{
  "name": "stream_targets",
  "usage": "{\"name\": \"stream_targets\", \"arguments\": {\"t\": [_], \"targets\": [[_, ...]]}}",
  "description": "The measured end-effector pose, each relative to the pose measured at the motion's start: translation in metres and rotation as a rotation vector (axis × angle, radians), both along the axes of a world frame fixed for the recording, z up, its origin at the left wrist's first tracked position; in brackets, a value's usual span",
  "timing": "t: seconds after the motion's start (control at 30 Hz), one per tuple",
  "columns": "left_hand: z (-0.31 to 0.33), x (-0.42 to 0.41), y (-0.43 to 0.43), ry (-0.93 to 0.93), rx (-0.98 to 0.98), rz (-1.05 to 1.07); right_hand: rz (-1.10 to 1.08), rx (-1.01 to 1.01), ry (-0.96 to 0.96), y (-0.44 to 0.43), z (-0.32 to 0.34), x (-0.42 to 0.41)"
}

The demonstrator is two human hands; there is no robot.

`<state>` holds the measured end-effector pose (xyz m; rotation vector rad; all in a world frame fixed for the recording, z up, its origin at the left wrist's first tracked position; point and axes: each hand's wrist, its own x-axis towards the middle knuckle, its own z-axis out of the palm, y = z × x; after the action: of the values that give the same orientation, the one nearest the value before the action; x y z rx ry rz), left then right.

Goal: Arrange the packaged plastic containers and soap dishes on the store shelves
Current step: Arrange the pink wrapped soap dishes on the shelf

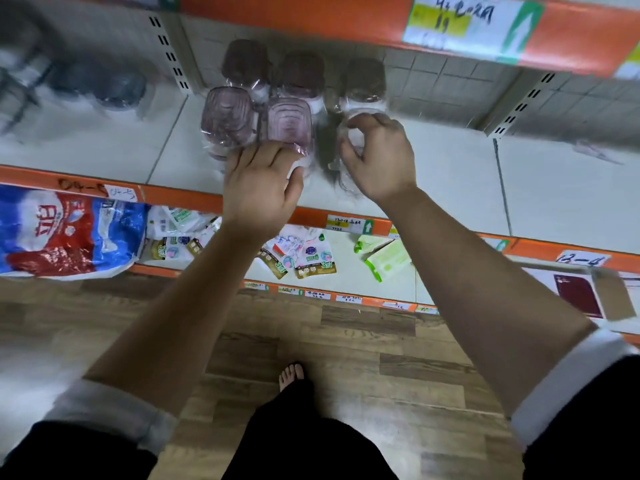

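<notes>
Several plastic-wrapped containers with brown-purple lids stand on the white middle shelf [450, 181]. Two sit in front, one at the left [227, 121] and one beside it [289, 124]; three more stand behind, such as the one at the back left [246, 62]. My left hand [259, 188] rests its fingers against the front of the second front container. My right hand [379, 157] curls its fingers round a clear wrapped container [353, 105] in the right column, partly hidden by the hand.
A dark blurred wrapped item [104, 84] lies at the shelf's far left. The lower shelf holds a red-and-blue bag [62, 233], small sachets [311, 254] and green packets [384, 258]. A cardboard box [581, 292] sits at the right. An orange shelf edge [311, 8] runs overhead.
</notes>
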<state>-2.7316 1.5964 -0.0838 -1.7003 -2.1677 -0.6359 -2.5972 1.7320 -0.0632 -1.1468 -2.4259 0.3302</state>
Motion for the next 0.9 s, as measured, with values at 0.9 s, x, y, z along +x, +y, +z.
{"name": "stream_targets", "arguments": {"t": [0.9], "targets": [[0.230, -0.272, -0.309, 0.091, 0.007, 0.283, 0.231, -0.200, 0.501, -0.309, 0.207, -0.279]]}}
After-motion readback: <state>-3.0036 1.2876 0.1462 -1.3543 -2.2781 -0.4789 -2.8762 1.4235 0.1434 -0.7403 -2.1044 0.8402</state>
